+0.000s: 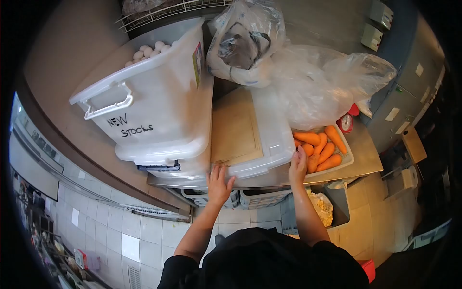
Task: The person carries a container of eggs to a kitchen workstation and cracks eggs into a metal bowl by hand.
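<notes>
My left hand (220, 185) lies at the front edge of a white plastic lid (272, 130), near the corner of a tan board (236, 130) that rests on it. Its fingers are apart and hold nothing. My right hand (298, 166) is at the lid's right front corner, between the lid and a white tray (350, 155) of orange carrots (328, 153). The fingers there point forward; whether they grip the lid's edge is hard to make out.
Left of the lid stands a tall white bin (163, 106) marked "NEW STOCKS", with eggs (144, 52) inside. Plastic bags (313, 82) and a red scale (345, 123) are behind. Below the steel table's edge (370, 166) sits a grey crate (340, 207) with a yellow-filled bag (322, 208).
</notes>
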Motion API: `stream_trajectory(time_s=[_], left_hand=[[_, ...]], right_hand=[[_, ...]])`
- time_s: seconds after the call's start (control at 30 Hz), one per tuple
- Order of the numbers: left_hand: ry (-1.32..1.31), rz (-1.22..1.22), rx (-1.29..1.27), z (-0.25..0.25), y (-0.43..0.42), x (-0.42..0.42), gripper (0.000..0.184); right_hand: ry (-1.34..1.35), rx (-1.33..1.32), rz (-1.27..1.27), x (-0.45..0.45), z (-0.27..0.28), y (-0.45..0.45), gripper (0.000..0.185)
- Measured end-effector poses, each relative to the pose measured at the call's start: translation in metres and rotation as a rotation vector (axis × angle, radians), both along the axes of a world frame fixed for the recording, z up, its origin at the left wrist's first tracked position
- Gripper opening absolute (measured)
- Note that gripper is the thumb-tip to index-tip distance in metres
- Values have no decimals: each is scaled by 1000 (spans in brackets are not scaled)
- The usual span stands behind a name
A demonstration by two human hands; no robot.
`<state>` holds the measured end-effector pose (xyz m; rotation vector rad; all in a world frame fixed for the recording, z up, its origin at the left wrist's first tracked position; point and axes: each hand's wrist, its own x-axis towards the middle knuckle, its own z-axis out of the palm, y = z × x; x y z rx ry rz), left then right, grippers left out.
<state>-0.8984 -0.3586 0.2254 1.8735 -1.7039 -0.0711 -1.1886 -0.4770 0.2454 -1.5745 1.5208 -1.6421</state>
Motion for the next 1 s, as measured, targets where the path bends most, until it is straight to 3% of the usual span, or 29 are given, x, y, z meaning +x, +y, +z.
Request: stream_trajectory(time_s=[0.1,0.2,0.23,0.27,0.33,0.4,0.47,0.57,0.6,0.63,0.67,0.7,0.77,0.83,0.9,1.0], left_hand=[[-5,21,-16,-1,7,4,62],[-6,34,-96,26,22,12,51],[166,-13,-120,48,34,15,41],[338,-64,-148,75,46,20,32],[348,29,-353,144,61,49,19],[326,139,-606,224,72,85,19],[121,108,-841,289,70,137,29],[-363,65,-870,407,40,173,51],[-522,62,-827,432,25,180,57],[-718,80,-731,448,12,190,48],[-634,76,-579,452,-2,204,42],[-558,72,-435,453,-13,215,37],[-593,64,-480,449,-27,231,32],[-627,56,-526,447,-39,239,27],[-567,-7,-697,444,-44,238,27],[-526,12,-705,447,-46,235,25]], right_hand=[[5,-30,-18,2,3,-2,38],[-141,-12,12,-4,10,2,38],[-239,-25,12,-4,15,-5,38],[-244,-35,40,-4,26,-14,38],[-261,-28,158,1,65,-22,36],[-268,-79,330,30,130,-23,35],[-131,-257,548,75,204,-20,34],[103,-503,697,163,294,-12,36],[102,-495,689,191,297,-17,36],[-45,-381,644,216,292,-25,37],[-192,-268,595,236,282,-29,37],[-173,-96,505,251,267,-29,40],[-15,-128,372,275,196,-30,45],[78,160,410,284,143,-11,51],[-42,170,472,300,95,-17,52],[-181,189,556,298,100,-25,53]])
